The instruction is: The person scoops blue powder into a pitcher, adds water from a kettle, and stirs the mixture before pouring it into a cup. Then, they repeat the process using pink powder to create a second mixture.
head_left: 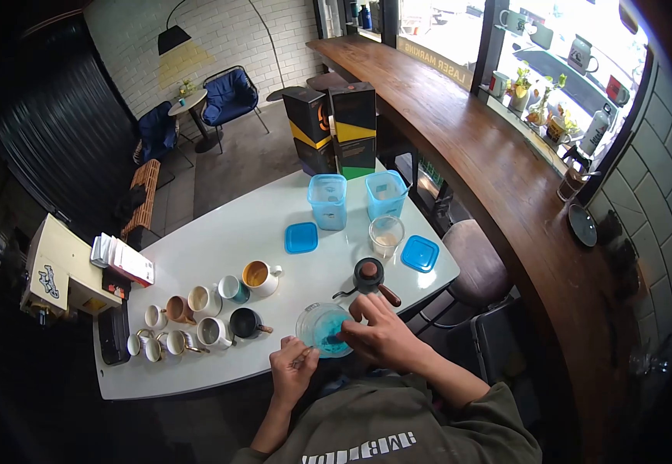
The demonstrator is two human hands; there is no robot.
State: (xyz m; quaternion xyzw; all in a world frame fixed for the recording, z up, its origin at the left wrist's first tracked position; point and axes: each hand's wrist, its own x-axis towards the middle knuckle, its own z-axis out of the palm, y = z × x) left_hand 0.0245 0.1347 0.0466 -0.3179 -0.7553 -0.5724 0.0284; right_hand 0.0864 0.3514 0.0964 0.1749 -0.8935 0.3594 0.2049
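A clear glass bowl (305, 317) with bright blue content stands at the table's near edge. My left hand (292, 370) is closed, its fingers pinched at the bowl's near left rim. Above the bowl's right side is my right hand (378, 329), its fingers curled together around something dark that reaches into the blue; its kind is hidden. Just beyond the bowl sits a small black kettle (367, 275) with a thin spout, a brown knob and a wooden handle. Several mugs, among them a black mug (246, 322) and a white mug (214, 332), stand to the left.
Two blue plastic containers (327, 203), a clear cup (386, 234) and two blue lids (301, 237) are farther back on the white table (197, 377). Tall black boxes (353, 127) stand at its far end. A wooden counter (475, 147) curves along the right, with a stool (478, 263) beneath.
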